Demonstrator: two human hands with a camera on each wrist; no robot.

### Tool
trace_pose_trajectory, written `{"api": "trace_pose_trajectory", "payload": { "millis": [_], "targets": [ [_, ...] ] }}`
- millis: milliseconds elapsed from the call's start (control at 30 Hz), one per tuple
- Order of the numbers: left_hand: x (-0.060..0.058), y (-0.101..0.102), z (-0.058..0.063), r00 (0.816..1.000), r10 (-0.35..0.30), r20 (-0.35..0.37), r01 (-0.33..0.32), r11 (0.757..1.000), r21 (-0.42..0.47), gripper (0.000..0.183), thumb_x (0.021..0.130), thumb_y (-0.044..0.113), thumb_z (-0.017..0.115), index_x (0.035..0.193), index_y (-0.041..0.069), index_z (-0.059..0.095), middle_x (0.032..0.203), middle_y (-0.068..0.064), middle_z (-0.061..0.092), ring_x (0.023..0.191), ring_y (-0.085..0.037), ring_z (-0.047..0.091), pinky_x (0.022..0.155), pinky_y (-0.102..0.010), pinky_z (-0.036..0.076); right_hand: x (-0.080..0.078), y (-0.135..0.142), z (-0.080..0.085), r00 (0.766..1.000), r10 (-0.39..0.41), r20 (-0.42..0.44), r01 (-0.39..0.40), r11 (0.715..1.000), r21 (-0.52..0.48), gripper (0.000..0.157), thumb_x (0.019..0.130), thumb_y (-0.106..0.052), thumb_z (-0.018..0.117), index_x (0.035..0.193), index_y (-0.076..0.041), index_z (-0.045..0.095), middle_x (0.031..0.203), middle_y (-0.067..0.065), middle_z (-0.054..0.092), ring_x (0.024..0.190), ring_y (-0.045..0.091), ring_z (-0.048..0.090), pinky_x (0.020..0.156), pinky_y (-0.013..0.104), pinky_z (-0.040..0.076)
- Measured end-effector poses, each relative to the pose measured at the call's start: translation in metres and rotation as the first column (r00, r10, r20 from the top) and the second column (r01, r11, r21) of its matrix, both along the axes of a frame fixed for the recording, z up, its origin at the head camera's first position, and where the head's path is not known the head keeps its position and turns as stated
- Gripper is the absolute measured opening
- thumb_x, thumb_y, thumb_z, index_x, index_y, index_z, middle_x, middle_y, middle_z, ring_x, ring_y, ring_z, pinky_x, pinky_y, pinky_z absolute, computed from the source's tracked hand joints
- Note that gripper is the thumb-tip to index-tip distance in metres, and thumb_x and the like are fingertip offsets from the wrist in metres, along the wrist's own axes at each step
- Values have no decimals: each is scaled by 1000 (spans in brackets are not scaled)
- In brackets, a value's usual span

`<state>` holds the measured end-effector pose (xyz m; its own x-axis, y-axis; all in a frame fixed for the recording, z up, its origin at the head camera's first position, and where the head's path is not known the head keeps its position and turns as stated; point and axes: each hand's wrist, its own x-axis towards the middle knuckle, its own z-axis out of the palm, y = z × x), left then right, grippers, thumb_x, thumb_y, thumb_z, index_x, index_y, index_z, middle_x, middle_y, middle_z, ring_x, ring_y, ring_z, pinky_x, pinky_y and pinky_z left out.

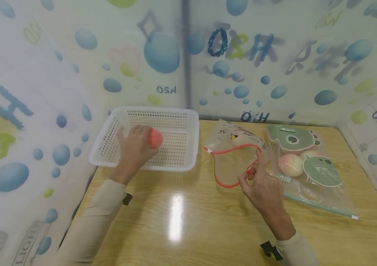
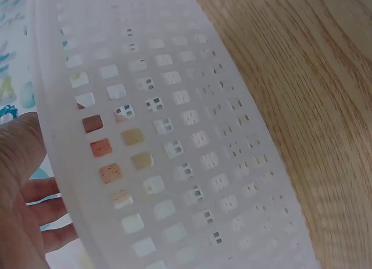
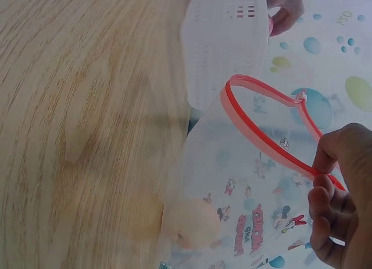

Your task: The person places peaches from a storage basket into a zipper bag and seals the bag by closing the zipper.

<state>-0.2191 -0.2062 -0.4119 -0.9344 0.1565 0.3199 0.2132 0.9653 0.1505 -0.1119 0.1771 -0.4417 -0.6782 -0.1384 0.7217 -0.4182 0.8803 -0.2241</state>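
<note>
In the head view my left hand [image 1: 136, 146] grips a red round fruit [image 1: 155, 138] over the white plastic basket [image 1: 193, 147]; its exact kind is unclear. The basket wall [image 2: 174, 135] hides most of that fruit in the left wrist view. My right hand [image 1: 263, 188] pinches the red rim of a clear zip bag [image 1: 230, 166] between thumb and fingers. The bag's mouth gapes wide, and its white slider [image 1: 208, 150] sits at the left corner. Inside this printed bag a pale round fruit [image 3: 192, 222] shows through in the right wrist view.
Right of my right hand lies another clear zip bag [image 1: 331, 199] with green animal prints and a pink-yellow round fruit [image 1: 291, 164] inside. All stands on a wooden table [image 1: 208, 229]. A patterned curtain [image 1: 135, 55] encloses the back and sides.
</note>
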Motion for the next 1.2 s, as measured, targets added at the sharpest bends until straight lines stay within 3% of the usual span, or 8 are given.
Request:
{"api": "trace_pose_trajectory", "payload": {
  "millis": [200, 467, 700, 900, 1200],
  "targets": [
    [3, 6, -2, 999, -19, -27, 20, 1000, 24, 66, 75, 41, 84, 126, 7, 62, 129, -16, 64, 130, -37, 49, 114, -68, 0, -1, 0, -1, 1000, -1, 3, 1, 1000, -10, 72, 81, -16, 59, 145, 10, 40, 67, 2, 57, 39, 6, 28, 34, 27, 22],
    [10, 17, -5, 993, -51, -104, 57, 997, 59, 63, 70, 41, 87, 120, 8, 66, 120, -13, 69, 122, -32, 55, 113, -69, 7, -1, 1, -1, 1000, -6, -9, 6, 1000, 0, 73, 80, -15, 61, 145, 10, 40, 67, 2, 58, 39, 6, 28, 34, 27, 22],
    [18, 26, -3, 969, -109, -222, 133, 987, 95, 65, 68, 48, 89, 119, 11, 70, 114, -9, 72, 105, -30, 64, 111, -65, 18, 0, 0, 0, 1000, -14, 15, 14, 1000, 10, 71, 82, -17, 59, 144, 11, 40, 66, 1, 57, 38, 8, 28, 33, 26, 22],
    [29, 36, -1, 935, -164, -315, 216, 966, 139, 65, 69, 49, 87, 118, 10, 69, 114, -9, 72, 106, -28, 63, 112, -64, 15, 0, -2, 0, 1000, -8, 11, 8, 1000, 3, 70, 82, -16, 59, 144, 11, 40, 67, 2, 57, 38, 8, 29, 34, 27, 22],
    [40, 48, 2, 910, -202, -362, 276, 947, 165, 68, 66, 53, 85, 117, 10, 69, 113, -7, 72, 107, -25, 63, 112, -63, 17, -2, -3, 0, 1000, 1, 24, -1, 1000, -1, 73, 82, -16, 61, 146, 10, 38, 67, 2, 57, 39, 6, 27, 34, 26, 22]
  ]
}}
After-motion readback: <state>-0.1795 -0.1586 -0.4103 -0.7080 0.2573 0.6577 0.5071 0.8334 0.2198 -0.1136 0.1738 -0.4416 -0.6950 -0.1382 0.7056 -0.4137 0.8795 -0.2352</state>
